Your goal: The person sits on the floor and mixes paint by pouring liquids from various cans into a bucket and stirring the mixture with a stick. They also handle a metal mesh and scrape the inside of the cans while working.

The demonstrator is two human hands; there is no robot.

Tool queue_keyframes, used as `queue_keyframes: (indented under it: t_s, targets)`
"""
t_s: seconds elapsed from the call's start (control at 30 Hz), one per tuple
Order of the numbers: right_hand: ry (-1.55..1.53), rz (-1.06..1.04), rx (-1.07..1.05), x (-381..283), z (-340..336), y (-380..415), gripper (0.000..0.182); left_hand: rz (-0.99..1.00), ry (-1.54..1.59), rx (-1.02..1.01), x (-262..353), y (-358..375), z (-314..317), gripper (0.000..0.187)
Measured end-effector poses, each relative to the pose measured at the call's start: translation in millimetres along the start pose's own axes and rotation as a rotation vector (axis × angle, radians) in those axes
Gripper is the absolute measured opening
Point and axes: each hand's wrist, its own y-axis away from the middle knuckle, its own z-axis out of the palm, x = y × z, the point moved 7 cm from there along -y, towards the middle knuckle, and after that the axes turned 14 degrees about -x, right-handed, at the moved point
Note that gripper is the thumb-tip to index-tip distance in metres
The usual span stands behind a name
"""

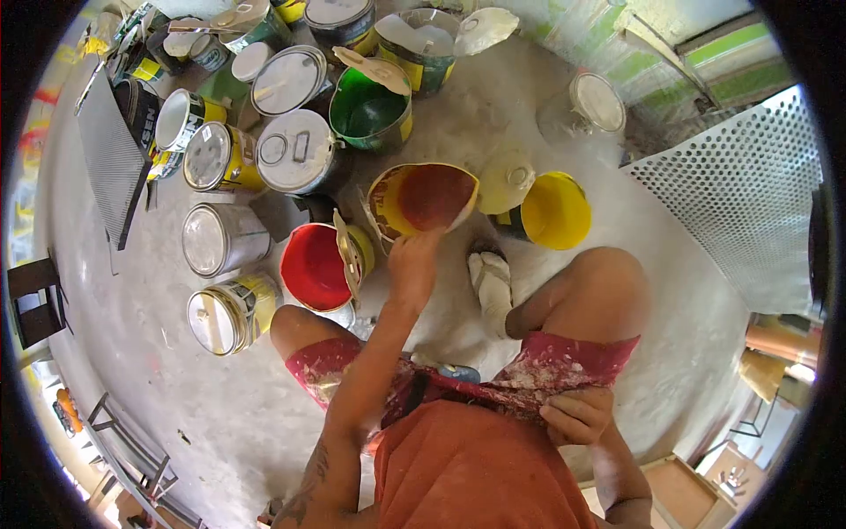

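Observation:
My left hand is closed at the near rim of a yellow bucket with red-brown paint inside, and the bucket leans a little. Its fingertips are partly hidden behind the knuckles. Just left of that arm stands a bucket of bright red paint, a paint-stained lid upright at its edge. My right hand rests at my lap, its fingers curled round the cloth of the paint-spattered red shorts.
An open yellow bucket lies tilted beside a translucent round lid. Behind stands a bucket of green paint. Several closed cans, one silver, crowd the left. A perforated metal panel leans at the right.

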Motion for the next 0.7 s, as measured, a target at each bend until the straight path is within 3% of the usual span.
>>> queue_keyframes:
  t_s: [0.13, 0.3, 0.47, 0.53, 0.7]
  targets:
    - [-0.005, 0.020, 0.017, 9.0, -3.0, 0.2, 0.022, 0.157, -0.162, 0.114, 41.7, 3.8, -41.0, 0.036]
    - [-0.004, 0.026, 0.008, 20.3, -10.4, -13.6, 0.026, 0.213, -0.101, 0.179, 95.6, 19.9, -136.3, 0.039]
    - [0.085, -0.046, 0.113, 19.9, -64.9, -51.0, 0.029, 0.425, -0.182, 0.318, 149.9, 54.0, -196.9, 0.040]
    - [0.114, -0.083, 0.283, 15.5, -95.6, -62.3, 0.028, 0.482, -0.213, 0.385, 165.8, 68.5, -218.1, 0.040]
    - [0.191, -0.242, 0.272, -15.0, -130.9, -99.5, 0.029, 0.547, -0.286, 0.469, 182.7, 95.7, -246.7, 0.039]
